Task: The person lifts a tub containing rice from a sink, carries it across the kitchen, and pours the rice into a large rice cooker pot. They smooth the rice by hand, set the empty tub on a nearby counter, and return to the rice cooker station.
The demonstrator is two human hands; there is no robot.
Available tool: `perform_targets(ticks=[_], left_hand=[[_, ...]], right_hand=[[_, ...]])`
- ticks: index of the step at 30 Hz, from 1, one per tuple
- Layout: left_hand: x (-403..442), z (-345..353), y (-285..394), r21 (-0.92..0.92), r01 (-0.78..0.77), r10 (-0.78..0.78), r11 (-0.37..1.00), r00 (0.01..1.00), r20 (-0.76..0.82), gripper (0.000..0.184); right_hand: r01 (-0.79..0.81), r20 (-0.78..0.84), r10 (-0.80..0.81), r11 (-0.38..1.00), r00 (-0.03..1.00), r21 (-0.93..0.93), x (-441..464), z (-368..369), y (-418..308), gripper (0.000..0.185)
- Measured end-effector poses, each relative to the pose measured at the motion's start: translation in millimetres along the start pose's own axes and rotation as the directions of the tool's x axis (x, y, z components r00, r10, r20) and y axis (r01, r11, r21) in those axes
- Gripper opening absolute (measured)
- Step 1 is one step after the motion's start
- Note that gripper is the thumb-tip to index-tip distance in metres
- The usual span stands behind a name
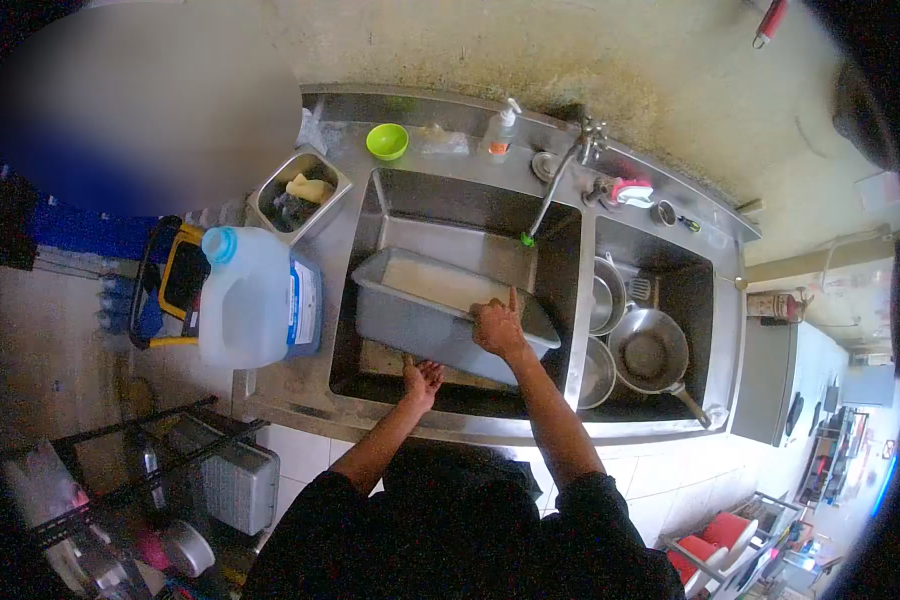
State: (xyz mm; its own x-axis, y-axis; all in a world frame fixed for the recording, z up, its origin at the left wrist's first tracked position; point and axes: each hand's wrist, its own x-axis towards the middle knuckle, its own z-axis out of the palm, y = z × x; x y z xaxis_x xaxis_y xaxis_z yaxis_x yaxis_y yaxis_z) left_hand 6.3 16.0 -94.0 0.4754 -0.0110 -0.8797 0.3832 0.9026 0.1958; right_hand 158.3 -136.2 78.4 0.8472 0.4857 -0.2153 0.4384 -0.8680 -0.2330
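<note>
A long grey plastic tub [420, 325] sits tilted in the left basin of the steel sink [350, 385], its pale inside partly in sight. My right hand [498, 327] is closed over the tub's near rim, with the index finger stretched along it. Palm up, my left hand [423, 380] is at the tub's lower near edge, fingers apart; whether it bears any weight I cannot tell. Beyond the tub, a faucet [555, 195] with a green tip hangs over the basin.
The right basin holds several pans, including a frying pan [650, 350]. To the left stand a large translucent jug [245, 300] and a metal container [335, 165] with a sponge. A green bowl [387, 142] and a pump bottle [500, 130] line the back ledge.
</note>
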Motion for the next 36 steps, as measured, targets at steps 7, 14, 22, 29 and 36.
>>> perform_targets(ticks=[7, 14, 22, 29, 36], left_hand=[[-26.9, 24.6, 11.2, 0.001, 0.024, -0.023, 1.0, 0.994, -0.105, 0.061], [7.8, -18.9, -1.8, 0.015, -0.064, 0.063, 0.998, 0.997, 0.038, 0.034], [-129.5, 67.6, 75.1, 0.683, -0.728, 0.711, -0.06, 0.448, 0.541, 0.035], [-68.6, 54.4, 108.5, 0.547, -0.495, 0.336, -0.675, 0.454, 0.825, 0.049], [-12.2, 22.6, 128.6, 0.7, -0.248, 0.577, -0.67, 0.42, 0.7, 0.066]], right_hand=[[-0.015, 0.01, 0.015, 1.0, 1.0, -0.004, -0.3, -2.3, -1.3, 0.031], [0.036, 0.011, -0.036, 0.999, 0.999, -0.028, -4.3, 7.2, -0.3, 0.02], [0.099, 0.12, -0.09, 0.993, 0.989, -0.07, -38.4, 23.5, -28.6, 0.025], [0.187, 0.184, -0.191, 0.981, 0.964, 0.043, -72.0, 78.9, -24.7, 0.022], [0.221, 0.171, -0.226, 0.974, 0.959, 0.045, -88.2, 92.6, -7.7, 0.024]])
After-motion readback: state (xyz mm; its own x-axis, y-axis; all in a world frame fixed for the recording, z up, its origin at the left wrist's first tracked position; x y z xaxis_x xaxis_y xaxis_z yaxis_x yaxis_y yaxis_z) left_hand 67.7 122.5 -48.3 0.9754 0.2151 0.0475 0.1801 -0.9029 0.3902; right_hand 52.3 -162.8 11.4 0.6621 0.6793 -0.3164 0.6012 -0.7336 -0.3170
